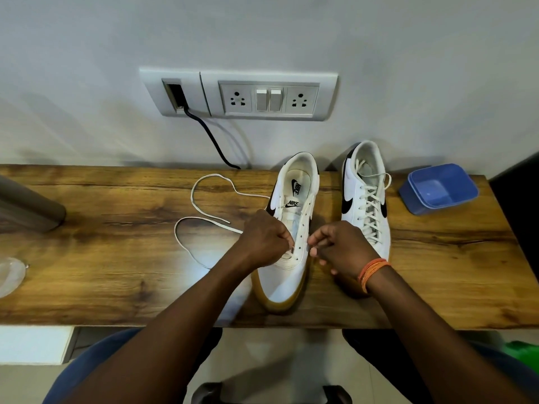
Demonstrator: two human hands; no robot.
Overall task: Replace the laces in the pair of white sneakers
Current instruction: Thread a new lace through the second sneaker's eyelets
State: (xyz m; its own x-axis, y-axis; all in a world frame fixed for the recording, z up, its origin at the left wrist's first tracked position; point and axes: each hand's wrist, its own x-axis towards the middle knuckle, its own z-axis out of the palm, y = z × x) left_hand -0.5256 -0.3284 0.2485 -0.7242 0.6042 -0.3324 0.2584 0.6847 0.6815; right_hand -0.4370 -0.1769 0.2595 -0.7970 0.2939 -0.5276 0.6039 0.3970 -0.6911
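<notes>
Two white sneakers with black swooshes and gum soles stand on the wooden table [116, 287], toes toward me. The left sneaker [287, 275] has mostly bare eyelets. A white lace [198, 217] trails from it in loops across the table to the left. My left hand [262, 237] pinches the lace at the sneaker's lowest left eyelets. On the other side of the eyelet row, my right hand [341, 249] pinches another part of the lace. The right sneaker [366, 199] is fully laced and stands untouched.
A blue plastic tub [439, 188] sits at the table's far right. On the wall behind is a socket panel [268, 96], from which a dark cable [213, 138] drops behind the table. A grey object [26, 208] lies at the left edge, a clear lid [10, 275] below it.
</notes>
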